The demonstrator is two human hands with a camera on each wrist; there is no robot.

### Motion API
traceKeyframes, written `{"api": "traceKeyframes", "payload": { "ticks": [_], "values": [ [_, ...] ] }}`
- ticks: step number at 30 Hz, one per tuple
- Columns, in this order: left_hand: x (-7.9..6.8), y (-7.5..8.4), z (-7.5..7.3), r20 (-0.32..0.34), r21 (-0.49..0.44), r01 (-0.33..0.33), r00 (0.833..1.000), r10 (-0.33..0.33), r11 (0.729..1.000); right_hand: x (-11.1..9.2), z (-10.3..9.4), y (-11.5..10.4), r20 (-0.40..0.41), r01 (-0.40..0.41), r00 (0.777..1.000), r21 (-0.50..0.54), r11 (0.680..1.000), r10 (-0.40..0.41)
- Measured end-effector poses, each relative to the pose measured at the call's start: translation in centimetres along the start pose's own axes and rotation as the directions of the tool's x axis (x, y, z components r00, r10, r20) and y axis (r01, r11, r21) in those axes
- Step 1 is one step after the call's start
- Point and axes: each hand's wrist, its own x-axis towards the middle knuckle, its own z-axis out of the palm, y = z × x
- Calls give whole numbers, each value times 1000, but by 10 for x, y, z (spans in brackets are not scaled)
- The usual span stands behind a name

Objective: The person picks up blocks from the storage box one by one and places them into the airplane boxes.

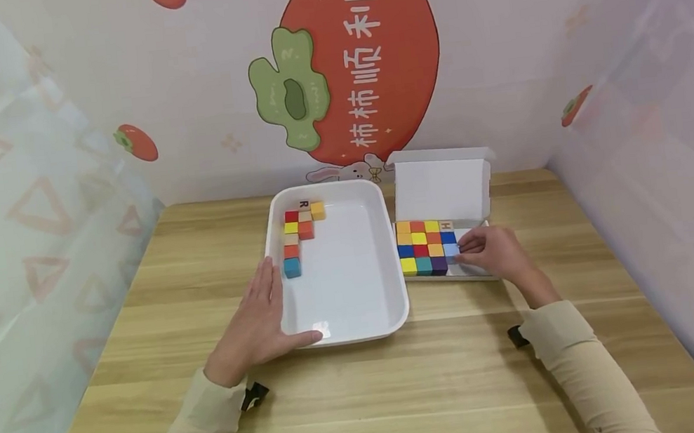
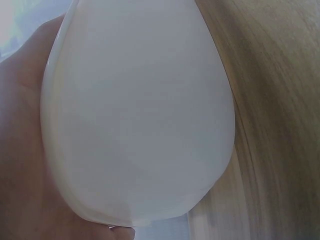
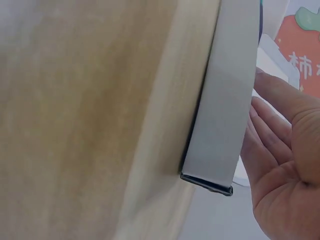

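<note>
My left hand rests on the left front corner of a white tray, fingers straight along the rim and thumb spread over the front edge. In the left wrist view, that hand lies against the tray's outer wall. My right hand reaches into an open white cardboard box, pinching a light blue cube between thumb and fingers. Rows of coloured cubes fill the box's left part, beside the light blue one. From the right wrist, the box's side hides the fingertips.
Several coloured cubes and a letter R block sit along the tray's left side. The box's lid stands raised at the back. Behind the wooden table hangs a printed backdrop.
</note>
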Motion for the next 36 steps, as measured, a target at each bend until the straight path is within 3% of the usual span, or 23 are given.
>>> {"api": "traceKeyframes", "payload": {
  "ticks": [9,14,18,23,28,36],
  "values": [
    [-1,0,1,-12,-6,0,1000,0,1000,2,-11,-19,18,76,997,-101,992,-74],
    [0,1,4,-9,-10,3,1000,-3,1000,3,-26,-61,77,175,983,-145,974,-165],
    [0,1,4,-6,-17,4,1000,-5,1000,11,-28,-104,138,254,961,-116,960,-238],
    [1,0,2,-15,-12,10,1000,-10,1000,26,-17,-159,218,367,914,-90,926,-341],
    [1,-1,1,4,-8,17,1000,-17,1000,38,1,-207,295,435,871,-95,895,-392],
    [2,-2,0,10,1,17,1000,-17,1000,59,40,-246,382,488,825,-109,866,-417]
  ]
}}
